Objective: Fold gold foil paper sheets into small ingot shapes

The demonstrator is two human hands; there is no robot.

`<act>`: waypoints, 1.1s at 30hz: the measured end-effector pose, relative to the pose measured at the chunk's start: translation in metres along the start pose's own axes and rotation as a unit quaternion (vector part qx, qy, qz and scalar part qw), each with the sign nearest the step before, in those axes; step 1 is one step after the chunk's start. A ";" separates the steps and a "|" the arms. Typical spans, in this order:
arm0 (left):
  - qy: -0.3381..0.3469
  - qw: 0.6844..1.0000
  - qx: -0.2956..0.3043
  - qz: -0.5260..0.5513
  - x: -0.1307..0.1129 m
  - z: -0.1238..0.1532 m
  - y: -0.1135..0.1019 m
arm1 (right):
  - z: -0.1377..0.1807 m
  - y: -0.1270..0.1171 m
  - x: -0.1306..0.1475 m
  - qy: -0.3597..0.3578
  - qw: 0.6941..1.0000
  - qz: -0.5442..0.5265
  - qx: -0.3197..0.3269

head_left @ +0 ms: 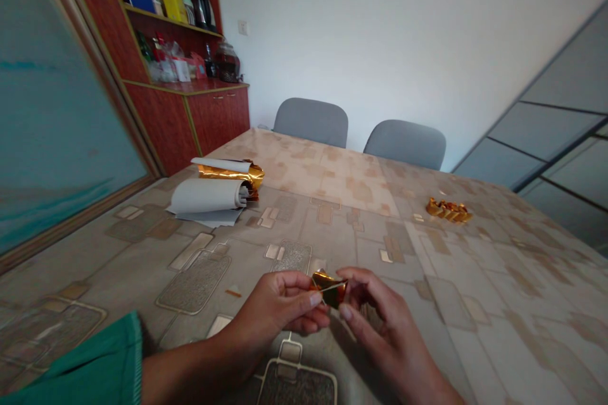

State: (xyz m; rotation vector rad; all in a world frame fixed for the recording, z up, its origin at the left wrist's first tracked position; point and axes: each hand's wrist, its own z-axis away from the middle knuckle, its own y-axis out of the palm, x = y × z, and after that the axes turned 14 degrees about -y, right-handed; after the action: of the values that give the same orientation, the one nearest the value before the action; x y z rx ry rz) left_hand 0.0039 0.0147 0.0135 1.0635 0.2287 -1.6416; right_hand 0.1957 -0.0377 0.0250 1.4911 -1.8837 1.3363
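A small folded piece of gold foil (330,288) sits between my hands above the patterned tablecloth (361,247). My left hand (278,307) pinches its left end between thumb and fingers. My right hand (380,323) holds its right end with curled fingers. Farther up the table, a roll of grey paper (206,197) lies on a flat grey sheet. Behind it is a strip of gold foil (230,172) backed with paper. A small heap of folded gold pieces (449,210) rests to the right.
A green sleeve (80,361) covers my left arm at the lower left. A reddish wooden cabinet (218,117) with shelves of bottles and boxes stands past the table's far left. Two grey chairs (311,121) stand beyond the far edge. Glass panels flank both sides.
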 end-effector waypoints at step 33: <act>0.029 0.999 -0.023 -0.021 0.000 0.001 -0.003 | 0.000 -0.010 0.000 -0.062 0.997 0.001 0.043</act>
State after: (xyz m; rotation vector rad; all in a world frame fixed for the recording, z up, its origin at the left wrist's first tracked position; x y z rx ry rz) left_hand 0.0007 0.0156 0.0131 1.0787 0.3280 -1.6357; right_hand 0.2051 -0.0372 0.0294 1.6486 -1.9249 1.3703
